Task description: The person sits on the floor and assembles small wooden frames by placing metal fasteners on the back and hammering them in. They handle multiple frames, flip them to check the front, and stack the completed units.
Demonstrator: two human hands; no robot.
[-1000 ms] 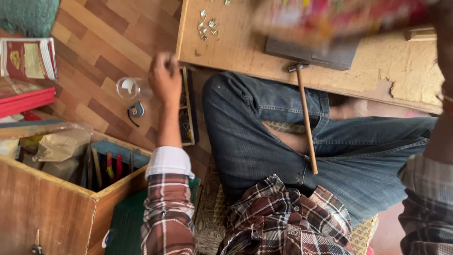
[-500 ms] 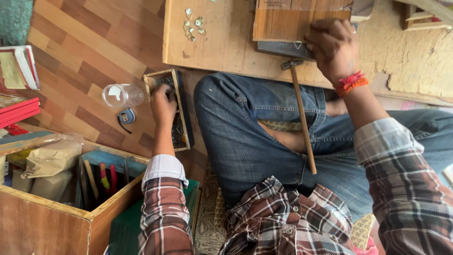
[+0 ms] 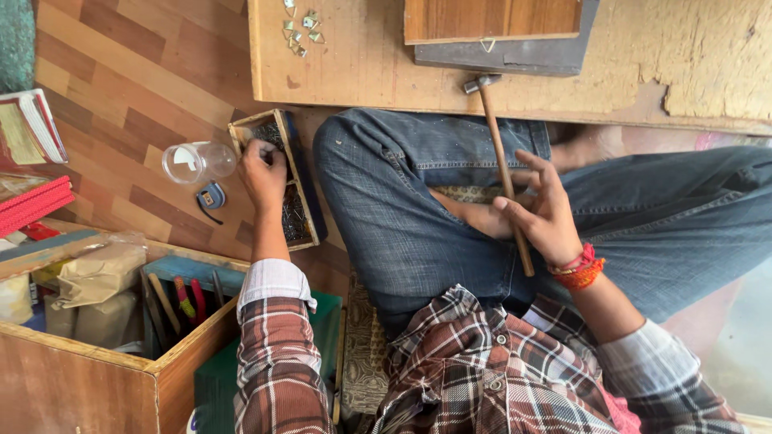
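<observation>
Nails in the small wooden box (image 3: 296, 210) on the floor beside our knee sit under our left hand (image 3: 263, 170), fingers pinching in, while our right hand (image 3: 547, 215) hangs spread above the hammer (image 3: 502, 161); a careless grab could prick us

- Illumination: bright, even, diffuse daylight; no single source visible.
- Shadows: soft, confined beneath the tabotop's near edge and inside the wooden box (image 3: 88, 354).
- Glare: a mild highlight on the clear plastic jar (image 3: 197, 161); the lower right corner is washed out.
- Sharpness: the hammer (image 3: 500, 161) and the jeans (image 3: 402, 209) are crisp; no motion blur.
- Distortion: slight wide-angle stretching at the frame edges.
</observation>
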